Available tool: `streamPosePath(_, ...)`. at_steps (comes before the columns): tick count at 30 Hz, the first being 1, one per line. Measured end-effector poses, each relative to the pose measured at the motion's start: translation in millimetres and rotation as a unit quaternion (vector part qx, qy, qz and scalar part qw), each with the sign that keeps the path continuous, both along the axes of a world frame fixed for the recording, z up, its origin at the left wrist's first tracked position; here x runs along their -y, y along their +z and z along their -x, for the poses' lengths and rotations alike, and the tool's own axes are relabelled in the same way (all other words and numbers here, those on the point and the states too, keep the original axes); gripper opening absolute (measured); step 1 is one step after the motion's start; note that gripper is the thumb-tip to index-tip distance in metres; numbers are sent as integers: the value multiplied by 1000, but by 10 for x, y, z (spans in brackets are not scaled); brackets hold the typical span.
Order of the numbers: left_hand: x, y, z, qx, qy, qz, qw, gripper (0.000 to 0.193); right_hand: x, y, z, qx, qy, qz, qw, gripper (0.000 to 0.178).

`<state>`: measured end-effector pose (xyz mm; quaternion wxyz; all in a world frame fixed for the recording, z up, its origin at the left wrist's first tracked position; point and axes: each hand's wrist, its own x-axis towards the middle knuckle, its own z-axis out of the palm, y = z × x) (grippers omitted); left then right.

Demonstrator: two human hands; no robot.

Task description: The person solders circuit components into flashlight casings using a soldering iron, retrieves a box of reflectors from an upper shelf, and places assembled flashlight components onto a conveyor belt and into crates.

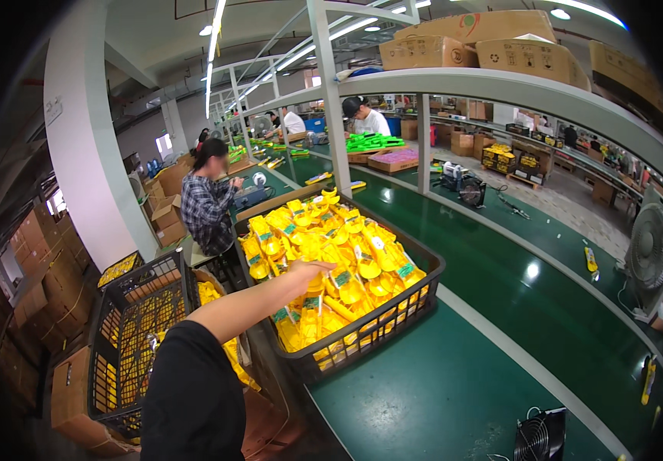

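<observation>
A black plastic crate (pixel 362 338) stands on the green work table, heaped with yellow plastic items (pixel 381 238) in clear wrapping with small green labels. Their exact kind is too small to make out. My left hand (pixel 307 278) reaches in over the middle of the heap, its arm in a black short sleeve coming from the lower left. One finger is stretched out toward the right, against the yellow packages. The other fingers are partly hidden, and nothing lifted off the heap shows in them. My right hand is out of view.
A second black crate (pixel 135 338) with yellow pieces stands at left, beside cartons (pixel 78 403). A green conveyor belt (pixel 500 284) runs along the right. A small black fan (pixel 540 436) sits at the near table edge. A co-worker in a checked shirt (pixel 207 207) sits beyond the crate.
</observation>
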<state>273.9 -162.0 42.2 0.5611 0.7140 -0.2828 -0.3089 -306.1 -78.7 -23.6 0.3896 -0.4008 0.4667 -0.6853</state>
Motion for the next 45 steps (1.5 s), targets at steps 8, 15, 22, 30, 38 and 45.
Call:
streamPosePath(8,-216,252,64,-241,64,42,967,21,-27,70,-22,18,-19,0,1000,16)
streamPosePath(15,-341,609,370,-237,44,17,970,38,-26,-7,11,-17,-27,-13,999,15)
streamPosePath(22,-276,180,-240,-107,114,-3,988,37,-2,26,-8,-54,-30,-23,998,17)
streamPosePath(30,-378,387,-63,36,207,-64,976,39,23,80,-56,-72,-48,-20,996,17)
streamPosePath(38,-570,748,501,-48,44,309,949,27,-3,92,0,-75,-46,-55,995,12)
streamPosePath(45,-365,314,2287,-228,-267,15,936,32,-36,-40,140,12,-123,10,992,12)
